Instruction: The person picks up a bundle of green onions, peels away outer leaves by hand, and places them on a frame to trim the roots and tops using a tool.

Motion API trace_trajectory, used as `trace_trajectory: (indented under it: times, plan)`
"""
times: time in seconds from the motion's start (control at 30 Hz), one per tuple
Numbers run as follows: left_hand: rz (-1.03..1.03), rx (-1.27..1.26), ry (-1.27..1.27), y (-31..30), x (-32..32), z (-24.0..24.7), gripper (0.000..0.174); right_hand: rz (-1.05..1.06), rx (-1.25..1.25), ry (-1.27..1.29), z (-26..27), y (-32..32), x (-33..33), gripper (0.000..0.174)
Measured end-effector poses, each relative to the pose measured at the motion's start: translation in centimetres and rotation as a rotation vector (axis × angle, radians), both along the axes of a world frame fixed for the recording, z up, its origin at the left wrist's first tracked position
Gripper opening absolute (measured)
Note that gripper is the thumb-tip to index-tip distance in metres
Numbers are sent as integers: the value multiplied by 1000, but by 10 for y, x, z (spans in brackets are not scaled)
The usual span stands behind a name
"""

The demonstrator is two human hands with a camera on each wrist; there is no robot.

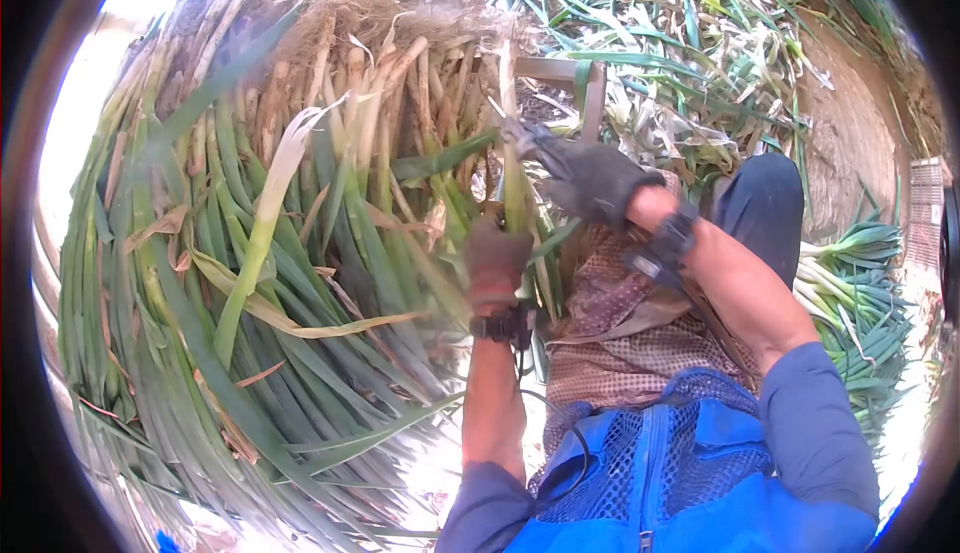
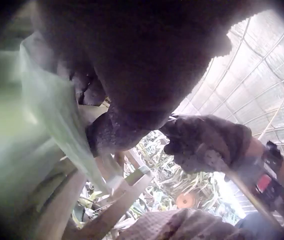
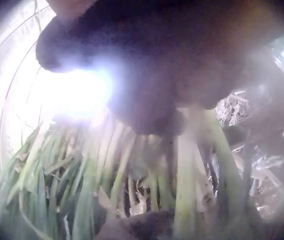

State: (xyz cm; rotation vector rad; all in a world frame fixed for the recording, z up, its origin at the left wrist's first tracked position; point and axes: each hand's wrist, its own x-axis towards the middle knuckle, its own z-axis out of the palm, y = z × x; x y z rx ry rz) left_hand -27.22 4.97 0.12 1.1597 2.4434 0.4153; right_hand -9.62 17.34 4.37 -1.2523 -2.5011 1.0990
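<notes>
In the head view my gloved left hand (image 1: 497, 263) grips a long green onion (image 1: 514, 188) by its green part, the pale stalk standing up above the fist. My gloved right hand (image 1: 590, 178) is just above and to the right, its fingers near that stalk. It holds a tool with a slim rod-like handle (image 2: 252, 200), which trails back along the forearm in the left wrist view. A greyish tool end (image 1: 520, 139) overlaps the stalk; I cannot tell its kind. The right wrist view shows the dark right glove (image 3: 152, 95) blurred above several onion stalks (image 3: 184, 175).
A large heap of long green onions (image 1: 270, 233) fills the left side, roots toward the back. Trimmed leaves (image 1: 680, 63) litter the ground behind a wooden frame (image 1: 594, 103). More onions (image 1: 855, 303) lie at the right, beyond the person's knee (image 1: 765, 203).
</notes>
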Motion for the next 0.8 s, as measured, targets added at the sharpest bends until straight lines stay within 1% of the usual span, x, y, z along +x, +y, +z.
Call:
trace_trajectory:
  times: [0.07,0.1,0.17,0.2,0.27,0.33,0.37,0.4,0.47,0.5,0.6,0.63,0.73,0.77,0.8]
  plan:
    - [-30,53,-30,25,4,5,33,27,-75,115,7,-27,33,67]
    - [20,109,-136,39,10,18,32,42,-84,87,16,-39,47,67]
    - [-15,137,-170,52,4,0,33,73,-110,34,31,-62,70,68]
    - [-33,154,-184,55,3,-5,34,90,-109,26,30,-69,77,69]
    - [-77,147,-103,43,3,-16,40,122,-114,14,25,-78,85,71]
    - [-153,170,-1,16,2,-28,43,158,-174,-35,35,-81,86,73]
    - [-143,183,-14,5,-4,-44,43,185,-212,-59,41,-84,86,74]
    - [-111,173,-11,-5,0,-41,42,215,-253,-84,43,-88,85,75]
    - [-44,170,-6,-15,9,-27,41,194,-239,-130,33,-85,79,77]
    - [-46,183,51,-19,11,-28,41,186,-230,-154,30,-85,77,78]
    - [-28,206,84,-25,12,-28,37,272,-229,-149,31,-83,81,78]
    - [-30,174,74,-28,13,-27,35,259,-299,-148,35,-87,81,77]
    - [-58,115,75,-26,17,-30,33,199,-285,-247,36,-74,66,78]
    - [-73,98,98,-27,17,-38,32,205,-272,-236,35,-74,66,78]
    - [-90,79,122,-26,19,-37,32,211,-261,-224,35,-74,66,78]
